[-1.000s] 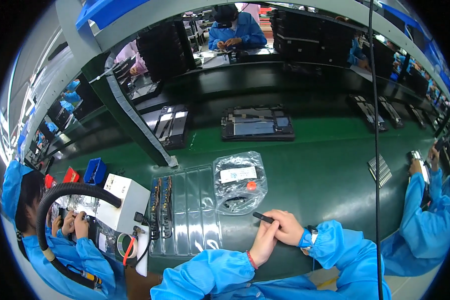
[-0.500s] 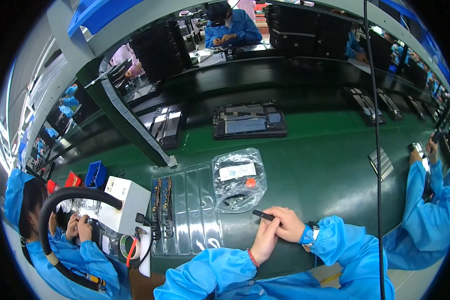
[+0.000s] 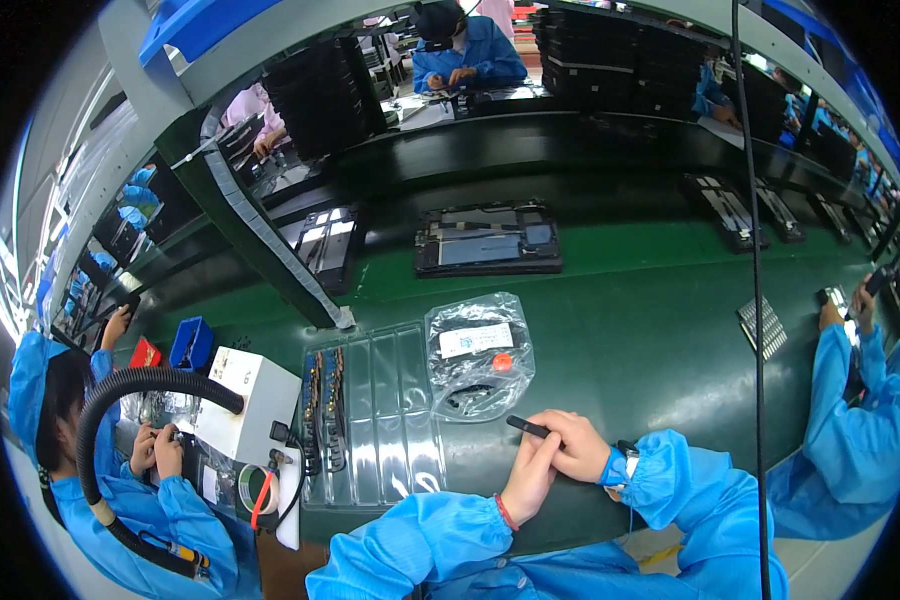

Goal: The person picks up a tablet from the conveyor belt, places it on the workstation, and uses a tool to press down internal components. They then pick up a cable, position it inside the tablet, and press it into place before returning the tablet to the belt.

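Observation:
My right hand (image 3: 578, 452) is closed on a slim black pen-shaped tool (image 3: 525, 427), whose tip points left toward the clear bag. Against it rests my left hand (image 3: 528, 485), thumb and fingers pressed together; what they hold, if anything, is hidden. Both hands hover over the front of the green bench. Just beyond them lies a clear plastic bag (image 3: 480, 385) of dark parts, with a white label and an orange dot. Left of the bag, a clear compartmented tray (image 3: 395, 420) carries rows of small dark parts (image 3: 336, 410) in its left columns.
Open tablet-like devices (image 3: 488, 240) line the green belt behind. A white machine (image 3: 250, 405) with a black hose (image 3: 155, 383) stands left, by a blue bin (image 3: 191, 344). A black cable (image 3: 756, 300) hangs at right, near a patterned sheet (image 3: 763, 330). Co-workers sit on both sides.
The devices on the belt have shifted slightly left. A co-worker at left has a raised hand with a dark object. My hands and the black tool have barely moved.

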